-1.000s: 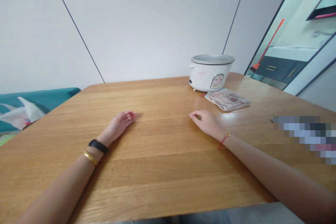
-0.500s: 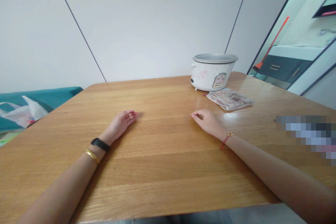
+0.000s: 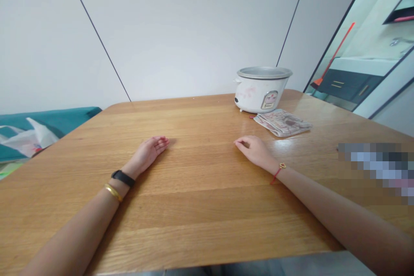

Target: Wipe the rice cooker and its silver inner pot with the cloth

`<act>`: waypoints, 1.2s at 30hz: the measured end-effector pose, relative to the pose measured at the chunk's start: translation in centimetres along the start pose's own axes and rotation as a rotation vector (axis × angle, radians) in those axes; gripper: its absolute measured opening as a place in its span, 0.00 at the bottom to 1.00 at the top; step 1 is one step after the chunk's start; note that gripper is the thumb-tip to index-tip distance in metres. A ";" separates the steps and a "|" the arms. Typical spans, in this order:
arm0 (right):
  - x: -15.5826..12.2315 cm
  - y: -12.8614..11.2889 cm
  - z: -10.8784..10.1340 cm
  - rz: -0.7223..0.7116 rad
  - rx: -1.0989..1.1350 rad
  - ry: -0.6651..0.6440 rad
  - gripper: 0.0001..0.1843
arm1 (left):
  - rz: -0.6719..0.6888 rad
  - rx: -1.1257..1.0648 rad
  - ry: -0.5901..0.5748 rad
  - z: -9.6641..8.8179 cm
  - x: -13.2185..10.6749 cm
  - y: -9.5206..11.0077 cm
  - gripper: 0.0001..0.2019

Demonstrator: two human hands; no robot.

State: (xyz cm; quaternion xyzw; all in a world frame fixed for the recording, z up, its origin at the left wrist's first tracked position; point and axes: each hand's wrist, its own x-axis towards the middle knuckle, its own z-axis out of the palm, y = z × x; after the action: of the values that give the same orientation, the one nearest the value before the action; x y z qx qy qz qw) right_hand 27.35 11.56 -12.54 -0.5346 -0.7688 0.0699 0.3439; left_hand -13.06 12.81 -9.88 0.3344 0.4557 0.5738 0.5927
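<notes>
My left hand (image 3: pixel 152 151) rests on its side on the wooden table (image 3: pixel 194 207), palm turned inward. Its fingers are loosely bent and it is open, with nothing in it. A black band (image 3: pixel 123 178) and a gold bangle (image 3: pixel 113 192) circle that wrist. My right hand (image 3: pixel 257 152) lies on the table too, gently curved and open, with a small gap showing between thumb and forefinger and no object in it. A red string bracelet (image 3: pixel 276 175) is on its wrist. Just beyond the right hand lies a folded patterned cloth (image 3: pixel 283 123).
A white rice cooker (image 3: pixel 255 92) without a lid stands at the back right, behind the cloth. A blurred-out item (image 3: pixel 377 168) lies at the right. A white plastic bag (image 3: pixel 30 138) is on a teal seat (image 3: pixel 77 116) at left. An orange broom (image 3: pixel 336 54) leans beyond a doorway.
Both hands stay in the same pose on the table. The view has shifted only very slightly.
</notes>
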 end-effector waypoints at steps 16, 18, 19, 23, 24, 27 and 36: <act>0.0 0.3 0.1 -0.022 -0.008 0.003 0.11 | 0.006 0.011 0.019 0.3 -0.1 0.0 0.11; 0.0 0.3 0.2 -0.024 -0.006 0.003 0.11 | -0.001 0.014 0.015 0.2 -0.2 0.0 0.11; 0.0 0.2 0.2 -0.023 -0.004 0.005 0.11 | -0.004 0.015 0.012 0.2 -0.2 0.0 0.11; 0.0 0.1 0.1 -0.012 -0.008 0.007 0.10 | 0.004 0.017 -0.001 -0.1 0.0 -0.1 0.12; 0.0 0.0 0.1 -0.009 -0.008 0.005 0.10 | 0.009 0.018 -0.004 -0.1 0.1 -0.1 0.12; 0.0 -0.1 -0.1 -0.003 -0.005 -0.004 0.10 | 0.018 0.021 -0.012 -0.2 0.2 -0.2 0.12; 0.0 -0.1 -0.1 -0.003 -0.003 -0.006 0.11 | 0.016 0.022 -0.005 0.1 -0.1 -0.1 0.12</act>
State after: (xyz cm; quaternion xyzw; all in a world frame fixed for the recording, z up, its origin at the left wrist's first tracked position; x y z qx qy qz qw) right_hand 27.31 11.45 -12.44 -0.5336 -0.7709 0.0696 0.3407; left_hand -12.90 12.72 -9.90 0.3459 0.4579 0.5725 0.5856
